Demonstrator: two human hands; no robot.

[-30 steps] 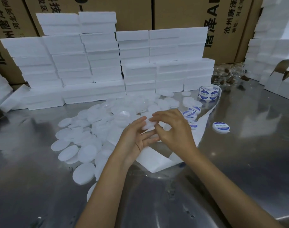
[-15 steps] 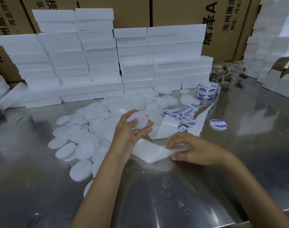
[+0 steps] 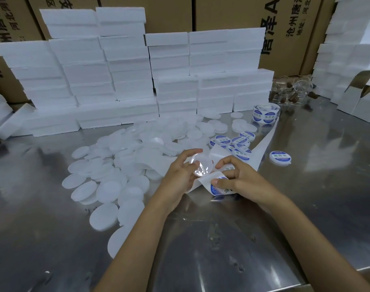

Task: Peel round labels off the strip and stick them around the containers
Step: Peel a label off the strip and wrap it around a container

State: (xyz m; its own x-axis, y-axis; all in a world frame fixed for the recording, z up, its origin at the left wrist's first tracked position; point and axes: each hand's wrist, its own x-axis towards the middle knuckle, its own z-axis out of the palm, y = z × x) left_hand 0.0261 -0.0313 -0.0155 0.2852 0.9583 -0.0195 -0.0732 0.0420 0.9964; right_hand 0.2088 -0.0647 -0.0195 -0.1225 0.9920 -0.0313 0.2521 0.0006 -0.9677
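My left hand (image 3: 177, 175) grips a round clear container (image 3: 201, 165) by its rim, held above the metal table (image 3: 243, 239). Just to its right, my right hand (image 3: 238, 180) pinches a blue and white round label (image 3: 216, 187) at the curled end of the white backing strip (image 3: 264, 144). The strip runs back to a label roll (image 3: 266, 113) at the rear right. Several labelled containers (image 3: 239, 142) lie on the strip, and one more (image 3: 280, 158) sits alone to the right. A heap of unlabelled white containers (image 3: 120, 165) spreads to the left.
White foam boxes (image 3: 127, 70) are stacked along the back, with brown cartons (image 3: 285, 28) behind them. More white boxes (image 3: 348, 60) stand at the right. A clear bag of small brown things (image 3: 291, 89) lies at the rear right.
My right hand lifted off the table with the strip's end and now pinches a label beside the container. My left hand still holds the container, turned more towards the right hand.
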